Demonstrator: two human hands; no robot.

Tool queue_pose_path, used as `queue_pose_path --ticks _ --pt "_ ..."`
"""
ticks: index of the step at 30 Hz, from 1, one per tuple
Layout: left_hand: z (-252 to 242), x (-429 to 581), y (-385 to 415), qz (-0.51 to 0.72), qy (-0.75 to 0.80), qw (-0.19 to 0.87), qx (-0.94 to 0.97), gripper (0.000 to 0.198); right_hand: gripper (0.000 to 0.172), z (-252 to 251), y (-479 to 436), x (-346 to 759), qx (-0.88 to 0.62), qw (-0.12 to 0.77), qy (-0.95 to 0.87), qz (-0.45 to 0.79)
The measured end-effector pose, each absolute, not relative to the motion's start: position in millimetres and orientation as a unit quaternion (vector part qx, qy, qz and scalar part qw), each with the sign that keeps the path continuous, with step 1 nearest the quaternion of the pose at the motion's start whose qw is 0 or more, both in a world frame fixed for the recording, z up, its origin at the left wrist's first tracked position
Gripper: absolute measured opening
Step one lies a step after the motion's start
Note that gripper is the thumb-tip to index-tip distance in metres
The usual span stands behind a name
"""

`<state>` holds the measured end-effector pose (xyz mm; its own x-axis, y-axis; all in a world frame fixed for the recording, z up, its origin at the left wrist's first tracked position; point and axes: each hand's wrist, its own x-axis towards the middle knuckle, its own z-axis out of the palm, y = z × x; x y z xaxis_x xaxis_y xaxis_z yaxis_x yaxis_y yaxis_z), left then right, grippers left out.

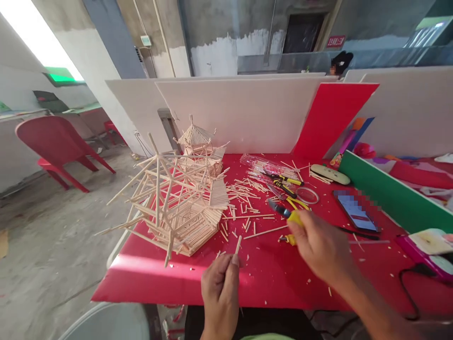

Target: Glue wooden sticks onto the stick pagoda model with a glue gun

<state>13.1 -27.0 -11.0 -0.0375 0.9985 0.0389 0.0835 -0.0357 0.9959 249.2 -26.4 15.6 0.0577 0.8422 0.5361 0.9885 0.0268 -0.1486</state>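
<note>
Near the table's front edge, my left hand (pixel 221 288) pinches a short wooden stick (pixel 238 244) that points up and away. My right hand (pixel 318 241), to the right and farther forward, is closed round the yellow handle of a cutting tool (pixel 283 210), its dark metal head pointing left. A large open model of wooden sticks (pixel 184 203) stands at the table's left side, with a pointed-roof tower (pixel 194 137) at its back. Short cut sticks (pixel 244 189) lie scattered between the model and the tools.
On the red table (pixel 276 288) lie yellow-black pliers (pixel 285 188), a tape ring (pixel 307 195), a phone (pixel 356 211) and a green oval case (pixel 331 174). A green board (pixel 392 193) runs along the right. A bin (pixel 109 323) stands below the front left edge.
</note>
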Motion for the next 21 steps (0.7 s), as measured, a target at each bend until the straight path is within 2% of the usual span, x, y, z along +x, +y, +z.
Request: queue_pose_path --ticks 4,6,8,11,14,18,21 --pt "-11.5 14.3 -22.9 0.503 0.531 0.430 0.529 0.037 0.026 -4.1 -41.1 192.6 -0.609 0.273 -0.745 0.002" --pt "-10.0 13.5 -25.5 0.504 0.528 0.414 0.544 0.037 0.026 -11.8 -42.3 179.9 -0.576 0.273 -0.769 0.036" --pt "-7.2 12.6 -29.8 0.511 0.523 0.398 0.554 0.035 0.031 -17.8 -35.1 185.3 -0.587 0.270 -0.763 0.025" --pt "-3.4 11.9 -35.3 0.539 0.524 0.370 0.546 0.033 0.041 -22.4 -18.0 215.3 -0.703 0.249 -0.665 -0.039" --pt "-3.6 14.3 -35.4 0.549 0.529 0.375 0.528 0.034 0.036 -17.3 -15.2 230.4 -0.729 0.266 -0.631 -0.023" --pt "-8.8 19.3 -30.9 0.545 0.540 0.412 0.492 0.034 0.028 -4.9 -35.5 200.9 -0.613 0.305 -0.720 0.110" --pt "-11.1 18.9 -28.5 0.525 0.535 0.482 0.453 0.035 0.022 0.4 -39.2 180.5 -0.594 0.371 -0.675 0.230"
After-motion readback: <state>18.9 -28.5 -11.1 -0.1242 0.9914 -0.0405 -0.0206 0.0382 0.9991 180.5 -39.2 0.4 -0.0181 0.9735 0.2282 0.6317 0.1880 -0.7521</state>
